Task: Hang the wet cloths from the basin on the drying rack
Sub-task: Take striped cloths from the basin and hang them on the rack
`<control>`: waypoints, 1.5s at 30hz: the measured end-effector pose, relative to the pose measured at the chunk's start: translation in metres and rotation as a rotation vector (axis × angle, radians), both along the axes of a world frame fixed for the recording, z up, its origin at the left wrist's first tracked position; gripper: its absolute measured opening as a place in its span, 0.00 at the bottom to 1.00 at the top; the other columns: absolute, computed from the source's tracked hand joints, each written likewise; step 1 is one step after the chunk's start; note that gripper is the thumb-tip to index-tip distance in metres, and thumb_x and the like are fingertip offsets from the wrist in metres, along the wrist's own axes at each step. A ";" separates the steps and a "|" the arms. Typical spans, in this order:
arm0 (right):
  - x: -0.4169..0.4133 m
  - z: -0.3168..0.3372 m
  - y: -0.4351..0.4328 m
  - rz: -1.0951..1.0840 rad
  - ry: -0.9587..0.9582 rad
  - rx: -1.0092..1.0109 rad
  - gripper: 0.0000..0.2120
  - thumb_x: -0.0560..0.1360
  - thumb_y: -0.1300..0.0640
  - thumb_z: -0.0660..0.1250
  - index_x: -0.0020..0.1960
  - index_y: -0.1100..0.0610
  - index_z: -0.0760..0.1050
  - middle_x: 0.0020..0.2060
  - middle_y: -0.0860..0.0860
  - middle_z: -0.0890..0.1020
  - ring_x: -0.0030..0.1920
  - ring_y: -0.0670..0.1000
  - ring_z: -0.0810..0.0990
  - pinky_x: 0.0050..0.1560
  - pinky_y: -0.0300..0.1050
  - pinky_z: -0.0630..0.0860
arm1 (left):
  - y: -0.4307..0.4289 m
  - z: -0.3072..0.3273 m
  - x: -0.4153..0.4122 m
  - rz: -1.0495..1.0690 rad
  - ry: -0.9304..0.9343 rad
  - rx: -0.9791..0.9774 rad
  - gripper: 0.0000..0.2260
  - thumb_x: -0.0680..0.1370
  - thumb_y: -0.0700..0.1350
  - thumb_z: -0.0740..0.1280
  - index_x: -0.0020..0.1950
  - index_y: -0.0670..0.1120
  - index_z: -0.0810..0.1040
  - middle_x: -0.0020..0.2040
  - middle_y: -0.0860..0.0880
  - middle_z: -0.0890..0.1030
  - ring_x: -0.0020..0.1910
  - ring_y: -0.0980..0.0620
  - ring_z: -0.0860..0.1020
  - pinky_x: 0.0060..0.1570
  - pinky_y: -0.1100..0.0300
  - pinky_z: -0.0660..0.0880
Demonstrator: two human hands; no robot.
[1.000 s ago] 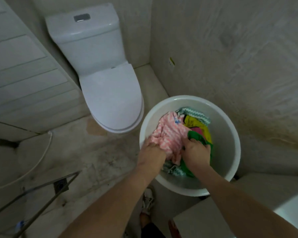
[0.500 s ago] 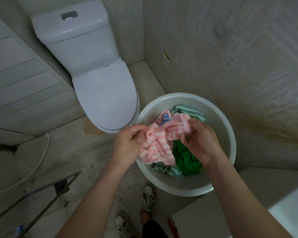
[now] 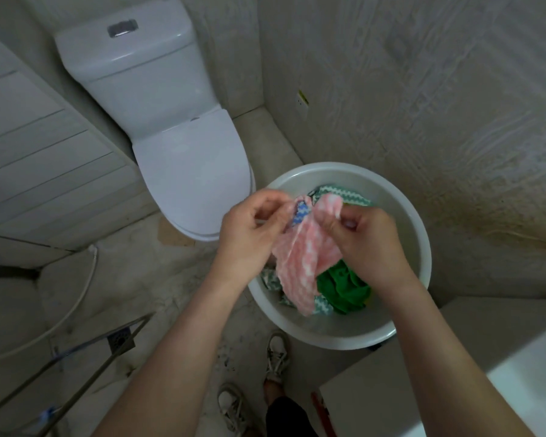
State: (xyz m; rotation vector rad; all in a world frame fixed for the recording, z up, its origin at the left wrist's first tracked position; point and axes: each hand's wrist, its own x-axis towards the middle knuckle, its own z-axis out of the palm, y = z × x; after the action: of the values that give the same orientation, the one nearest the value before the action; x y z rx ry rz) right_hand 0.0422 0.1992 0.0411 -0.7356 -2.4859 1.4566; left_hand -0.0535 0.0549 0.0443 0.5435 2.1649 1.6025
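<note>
Bathroom floor [image 3: 158,279] carries a white basin [image 3: 402,220] just beside the toilet [image 3: 183,152]. The left hand [image 3: 249,228] and right hand [image 3: 369,241] hold the pink cloth [image 3: 300,260] above the basin; the fingers [image 3: 275,212] of each pinch its upper edge. Judged soft, limp, water-heavy and prone to drip: grip both top corners to spread it. Basin contents: a green cloth [image 3: 341,288], a teal zigzag cloth [image 3: 344,191], others partly hidden. The drying rack [image 3: 108,361] stands at lower left.
</note>
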 end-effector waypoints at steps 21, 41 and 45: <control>0.010 0.016 0.003 -0.033 0.051 0.195 0.13 0.73 0.59 0.71 0.33 0.61 0.72 0.32 0.50 0.74 0.31 0.48 0.72 0.34 0.37 0.69 | -0.015 0.002 0.002 0.069 -0.209 -0.060 0.16 0.79 0.44 0.64 0.38 0.32 0.76 0.39 0.48 0.76 0.43 0.55 0.73 0.43 0.65 0.69; -0.052 0.111 -0.113 0.377 0.106 -0.547 0.09 0.69 0.57 0.74 0.38 0.64 0.80 0.33 0.56 0.83 0.35 0.47 0.80 0.36 0.38 0.76 | -0.157 0.115 -0.002 0.122 -0.177 -0.006 0.13 0.67 0.53 0.68 0.46 0.47 0.82 0.41 0.49 0.84 0.41 0.59 0.77 0.44 0.67 0.73; -0.066 0.116 -0.145 0.281 0.176 -0.703 0.09 0.70 0.57 0.72 0.32 0.59 0.78 0.25 0.49 0.78 0.28 0.45 0.75 0.30 0.35 0.70 | -0.210 0.125 -0.005 0.298 -0.112 0.010 0.06 0.66 0.49 0.71 0.40 0.49 0.84 0.35 0.56 0.84 0.37 0.63 0.79 0.41 0.71 0.73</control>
State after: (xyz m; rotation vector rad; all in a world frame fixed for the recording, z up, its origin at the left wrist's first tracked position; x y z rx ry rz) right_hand -0.0239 0.0544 0.1575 -0.3174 -1.9829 2.4214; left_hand -0.0586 -0.1553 0.1690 0.1322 2.2340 1.7472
